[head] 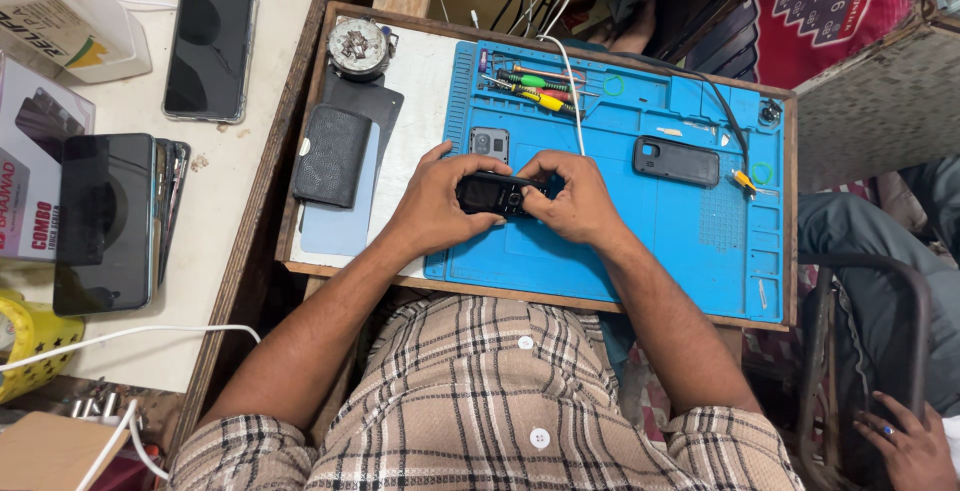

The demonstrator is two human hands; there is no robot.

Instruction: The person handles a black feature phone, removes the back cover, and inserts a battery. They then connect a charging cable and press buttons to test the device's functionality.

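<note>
I see both hands gripping the phone (pixel 497 194) over the mat (pixel 700 241): left hand (pixel 437 203) steadies, right hand (pixel 570 196) works its end. Next needs a screwdriver (pixel 535 81) above it, I judge.

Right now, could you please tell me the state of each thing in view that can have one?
Small black phone: screen dark, gripped by left hand and right hand.
Black phone on the blue mat: lying back side up.
Smartphone on the white table: screen dark.
Screwdrivers: lying unused.

Phone repair bench: screwdrivers (pixel 535 88), blue mat (pixel 690 241).
</note>
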